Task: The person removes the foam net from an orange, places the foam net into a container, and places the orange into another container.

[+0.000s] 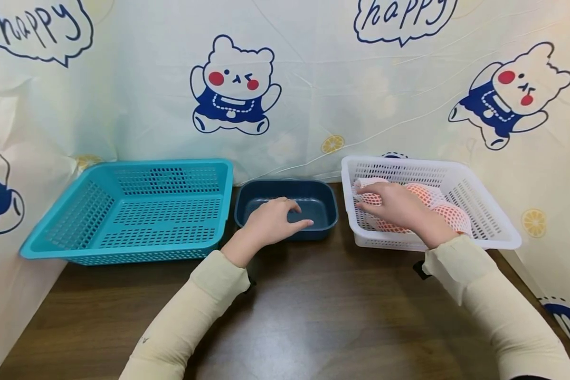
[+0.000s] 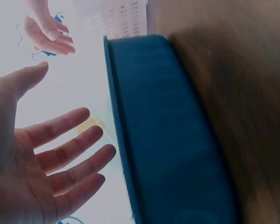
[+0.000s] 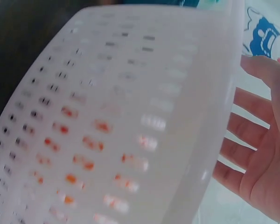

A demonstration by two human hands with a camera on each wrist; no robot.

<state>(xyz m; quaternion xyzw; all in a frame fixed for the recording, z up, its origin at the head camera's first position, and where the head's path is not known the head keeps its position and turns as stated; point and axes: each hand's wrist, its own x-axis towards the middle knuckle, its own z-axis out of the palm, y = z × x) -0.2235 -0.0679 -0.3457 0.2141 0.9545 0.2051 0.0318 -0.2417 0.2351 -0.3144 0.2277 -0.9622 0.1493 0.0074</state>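
Note:
My left hand (image 1: pixel 276 221) hovers above the small dark blue basin (image 1: pixel 319 208), and its fingers are spread and relaxed with nothing in them. In the left wrist view the palm and straight fingers stand apart from the outer wall of the basin (image 2: pixel 163 130). Over the left part of the white slotted basket (image 1: pixel 496 224) is my right hand (image 1: pixel 399 205). Several round orange-red things in white foam netting (image 1: pixel 453 217) lie in that basket, partly hidden under this hand. From the right wrist, the hand (image 3: pixel 263 144) appears with loosely extended fingers above the basket's rim, holding nothing.
A large teal perforated basket (image 1: pixel 163 211) stands at the left, beside the basin. Brown wood-grain tabletop (image 1: pixel 323 316) stretches in front of the containers. Behind and at both sides hangs a pale printed cloth (image 1: pixel 309 105) with bears and lettering.

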